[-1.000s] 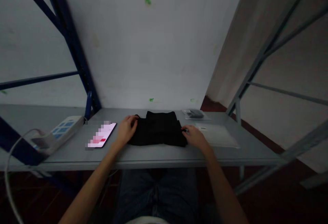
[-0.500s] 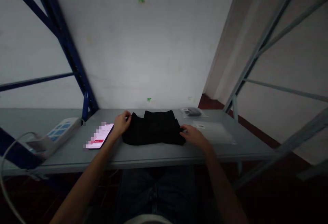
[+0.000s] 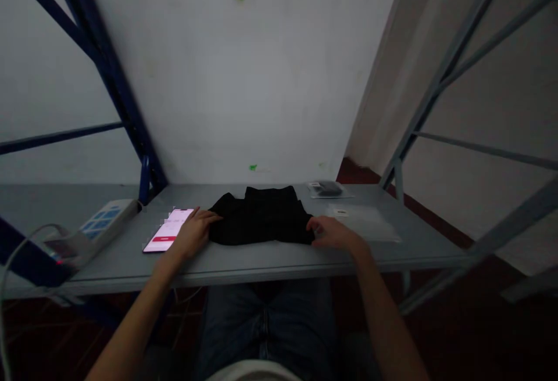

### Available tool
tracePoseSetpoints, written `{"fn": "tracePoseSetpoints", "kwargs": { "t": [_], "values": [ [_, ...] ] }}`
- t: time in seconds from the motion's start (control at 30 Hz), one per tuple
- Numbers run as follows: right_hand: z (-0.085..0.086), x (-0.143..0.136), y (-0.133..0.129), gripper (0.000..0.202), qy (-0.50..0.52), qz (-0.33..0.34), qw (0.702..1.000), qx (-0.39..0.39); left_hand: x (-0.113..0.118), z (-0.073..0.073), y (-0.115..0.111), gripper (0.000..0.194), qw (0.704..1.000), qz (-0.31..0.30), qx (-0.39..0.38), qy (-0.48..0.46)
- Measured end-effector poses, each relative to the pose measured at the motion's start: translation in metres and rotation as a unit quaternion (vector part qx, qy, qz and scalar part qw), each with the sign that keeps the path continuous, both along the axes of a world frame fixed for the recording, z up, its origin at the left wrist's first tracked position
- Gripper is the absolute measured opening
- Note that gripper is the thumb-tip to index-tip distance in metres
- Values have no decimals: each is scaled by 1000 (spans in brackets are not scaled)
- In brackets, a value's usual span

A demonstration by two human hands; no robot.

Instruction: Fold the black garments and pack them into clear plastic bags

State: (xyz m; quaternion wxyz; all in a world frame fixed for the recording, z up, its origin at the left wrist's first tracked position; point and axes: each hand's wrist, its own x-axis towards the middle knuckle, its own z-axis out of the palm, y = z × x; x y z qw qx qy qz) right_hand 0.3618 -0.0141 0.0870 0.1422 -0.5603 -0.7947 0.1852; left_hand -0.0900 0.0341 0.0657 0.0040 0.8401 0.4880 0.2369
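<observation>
A piece of black clothing [image 3: 261, 218] lies flat on the grey shelf top [image 3: 270, 265], its shape uneven at the upper edge; its exact kind is hard to tell in the dim light. At its left edge, my left hand [image 3: 197, 233] lies with fingers stretched out, their tips touching the fabric. On the opposite side, my right hand [image 3: 331, 234] has its thumb and fingers bent together at the lower right edge of the cloth, pinching it.
A phone [image 3: 168, 231] with a lit screen lies left of my left hand. A white power strip [image 3: 104, 224] sits further left. To the right are a clear plastic bag [image 3: 366, 224] and a packaged dark item [image 3: 329, 189]. Blue [image 3: 108, 79] and grey [image 3: 429, 108] frame posts flank the shelf.
My left hand has come down from the upper left corner to the left edge, its fingers straightening. That corner of the cloth now lies lower. My right hand stays at the right edge.
</observation>
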Motion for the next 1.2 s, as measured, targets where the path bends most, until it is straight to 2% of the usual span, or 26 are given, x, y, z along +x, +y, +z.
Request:
{"fn": "tracePoseSetpoints", "kwargs": {
  "t": [0.1,0.23,0.4,0.53,0.8,1.07,1.2],
  "values": [
    [1,-1,2,28,-7,10,1000,0,-6,8,-11,54,1000,-16,-7,17],
    [3,0,4,24,13,22,1000,-7,-6,24,-20,34,998,-55,-30,32],
    [5,6,4,24,55,16,998,-15,-6,23,-19,13,996,-69,-61,11],
    [1,12,6,26,75,17,997,-24,-12,21,-18,20,995,-71,-68,-26],
    [-3,15,12,31,90,24,995,-18,-8,35,-28,31,992,-70,-79,-68],
    [-8,21,14,29,94,18,995,-31,-7,35,-27,31,992,-68,-75,-79],
    [-9,22,13,28,101,18,994,-45,-8,33,-28,28,988,-64,-108,-92]
  ]
}}
